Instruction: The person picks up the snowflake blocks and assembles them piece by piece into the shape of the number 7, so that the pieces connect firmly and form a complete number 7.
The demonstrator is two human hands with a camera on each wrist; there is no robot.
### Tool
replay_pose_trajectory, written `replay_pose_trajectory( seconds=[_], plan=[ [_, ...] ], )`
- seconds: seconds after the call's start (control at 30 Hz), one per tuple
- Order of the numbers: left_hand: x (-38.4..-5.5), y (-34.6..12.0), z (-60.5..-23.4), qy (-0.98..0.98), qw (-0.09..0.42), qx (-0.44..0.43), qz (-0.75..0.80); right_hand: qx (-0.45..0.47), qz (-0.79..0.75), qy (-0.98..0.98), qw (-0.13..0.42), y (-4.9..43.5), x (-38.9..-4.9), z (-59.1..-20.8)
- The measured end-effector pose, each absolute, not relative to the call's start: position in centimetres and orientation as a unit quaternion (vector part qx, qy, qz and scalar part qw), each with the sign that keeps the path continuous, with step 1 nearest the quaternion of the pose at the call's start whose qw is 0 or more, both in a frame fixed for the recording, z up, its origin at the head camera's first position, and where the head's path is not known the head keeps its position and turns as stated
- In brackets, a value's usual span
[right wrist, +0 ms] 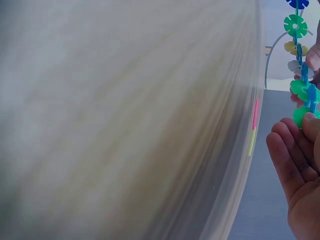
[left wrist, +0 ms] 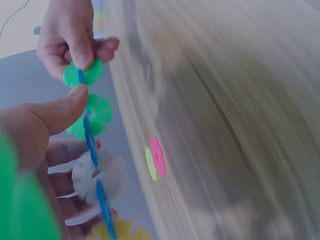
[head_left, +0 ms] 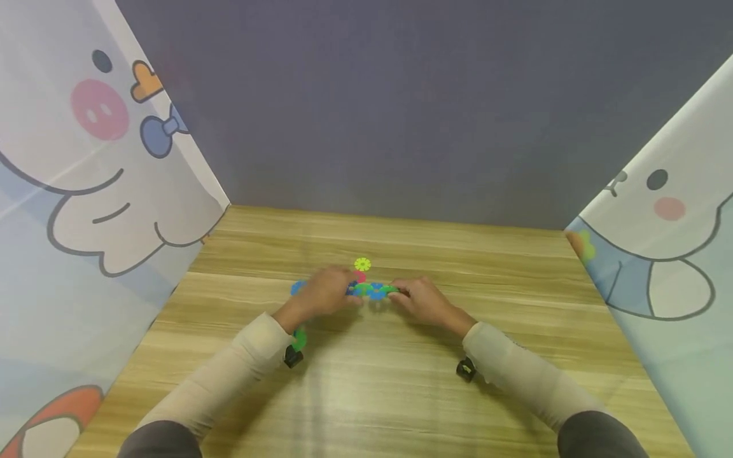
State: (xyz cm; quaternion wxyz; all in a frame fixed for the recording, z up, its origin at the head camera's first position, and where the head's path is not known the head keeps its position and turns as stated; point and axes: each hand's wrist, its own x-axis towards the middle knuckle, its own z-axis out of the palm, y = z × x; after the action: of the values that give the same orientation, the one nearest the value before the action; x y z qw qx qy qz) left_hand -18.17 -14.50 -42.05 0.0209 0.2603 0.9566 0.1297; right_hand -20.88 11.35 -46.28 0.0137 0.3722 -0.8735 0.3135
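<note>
A chain of slotted plastic snowflake discs [right wrist: 295,25], in blue, green, white and yellow, runs between the two hands above the table. My left hand [head_left: 326,291] holds the chain, its thumb on a blue disc and the other fingers behind, as the left wrist view shows. At the chain's end, my right hand [head_left: 426,300] pinches a green disc [left wrist: 70,76] between thumb and index finger; its other fingers are spread in the right wrist view. The chain's far part hangs past the left wrist, where a green disc [head_left: 300,340] shows; the left forearm hides some of it.
Beyond the hands, a pink disc [head_left: 360,277] and a yellow disc [head_left: 363,263] lie close together on the wooden table [head_left: 389,394]. A dark grey panel [head_left: 366,114] stands behind, with cartoon-printed sheets [head_left: 34,114] at both sides.
</note>
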Motion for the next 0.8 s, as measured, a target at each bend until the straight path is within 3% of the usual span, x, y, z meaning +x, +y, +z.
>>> replay_pose_trajectory(
  seconds=[0.57,0.8],
  plan=[
    [-18.4,-11.7,-42.8,0.951,-0.003,0.285,0.119,0.383,0.326,-0.864,0.009,10.7,-20.6,-46.3],
    [-18.1,-11.7,-42.4,0.953,0.013,0.275,0.123,0.392,0.323,-0.862,-0.004,10.4,-20.6,-46.6]
  ],
)
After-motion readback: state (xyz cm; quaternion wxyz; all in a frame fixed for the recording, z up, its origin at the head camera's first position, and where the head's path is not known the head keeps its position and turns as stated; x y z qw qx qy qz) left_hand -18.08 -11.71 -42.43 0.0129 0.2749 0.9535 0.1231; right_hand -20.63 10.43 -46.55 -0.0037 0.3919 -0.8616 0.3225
